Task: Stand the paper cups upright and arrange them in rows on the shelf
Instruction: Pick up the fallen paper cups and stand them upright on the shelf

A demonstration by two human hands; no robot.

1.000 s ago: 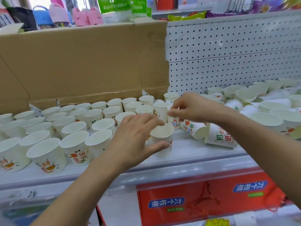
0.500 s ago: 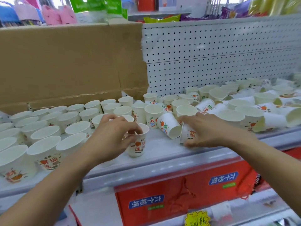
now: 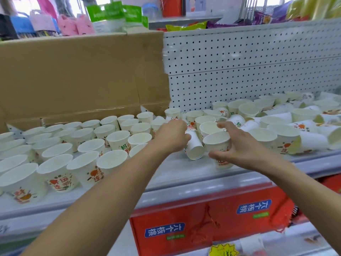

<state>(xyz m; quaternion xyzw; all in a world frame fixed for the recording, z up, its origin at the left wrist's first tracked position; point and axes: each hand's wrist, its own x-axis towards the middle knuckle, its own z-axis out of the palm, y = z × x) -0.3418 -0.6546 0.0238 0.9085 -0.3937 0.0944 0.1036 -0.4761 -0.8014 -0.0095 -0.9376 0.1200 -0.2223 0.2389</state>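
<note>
The white shop shelf [image 3: 175,169] is full of paper cups. Near its front edge, the right hand [image 3: 239,146] has its thumb and fingers curled round one standing cup [image 3: 216,143]. Just left of that cup, a tipped cup [image 3: 193,148] lies on its side. The left hand [image 3: 171,135] covers its far end, fingers hidden, so I cannot tell if it holds anything. Further left of the standing cup are neat rows of cups [image 3: 118,137]. To its right is a jumble of cups [image 3: 263,133]. Behind it stand brown cardboard [image 3: 73,74] and a white board with holes [image 3: 239,71].

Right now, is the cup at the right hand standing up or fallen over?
Standing up: the cup gripped by the right hand has its open mouth facing up and its base on the shelf.
</note>
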